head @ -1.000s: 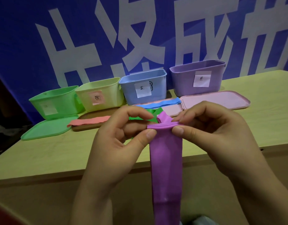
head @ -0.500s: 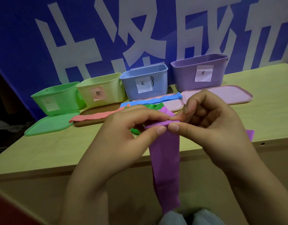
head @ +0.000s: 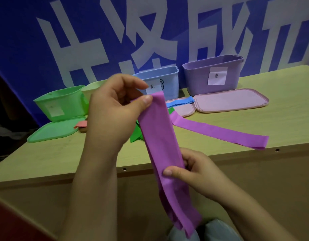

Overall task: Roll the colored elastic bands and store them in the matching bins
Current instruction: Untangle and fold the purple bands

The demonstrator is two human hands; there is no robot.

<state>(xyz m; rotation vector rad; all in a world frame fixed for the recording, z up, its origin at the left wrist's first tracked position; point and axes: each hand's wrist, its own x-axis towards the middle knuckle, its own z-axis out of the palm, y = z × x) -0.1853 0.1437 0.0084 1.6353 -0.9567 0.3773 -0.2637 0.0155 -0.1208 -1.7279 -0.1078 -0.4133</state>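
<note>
Purple band (head: 160, 136) pinched top by L hand (head: 113, 108), lower by R hand (head: 193, 171).

Left hand (head: 113, 108) raised, right hand (head: 197, 171) lower — both pinching.

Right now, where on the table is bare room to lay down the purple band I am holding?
Bare wood lies along the table front edge, near the green lid, and at the far right beyond the pink lid. The middle is crowded: the second purple band, the green band and the blue band lie there.
</note>
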